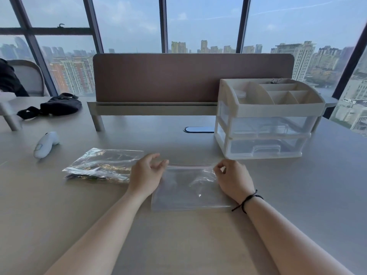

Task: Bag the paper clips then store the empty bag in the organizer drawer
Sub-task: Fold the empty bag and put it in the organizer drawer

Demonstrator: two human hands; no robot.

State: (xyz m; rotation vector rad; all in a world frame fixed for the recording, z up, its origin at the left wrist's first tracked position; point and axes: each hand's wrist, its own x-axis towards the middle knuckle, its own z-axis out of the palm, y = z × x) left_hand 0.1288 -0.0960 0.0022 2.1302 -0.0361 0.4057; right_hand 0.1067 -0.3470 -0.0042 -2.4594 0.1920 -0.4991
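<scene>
A clear empty zip bag (188,190) lies flat on the desk between my hands. My left hand (146,174) pinches its top left corner. At the top right corner my right hand (234,179) pinches the bag's rim. To the left, beside my left hand, lies a pile of clear bags (101,165) with dark and gold clips inside. The white organizer (266,118) stands at the back right; its two clear drawers are both closed.
A white handheld controller (44,144) lies at the left. A black pouch (57,106) sits further back. A brown divider panel (190,76) runs across the desk's rear, with an oval cable port (198,129) before it.
</scene>
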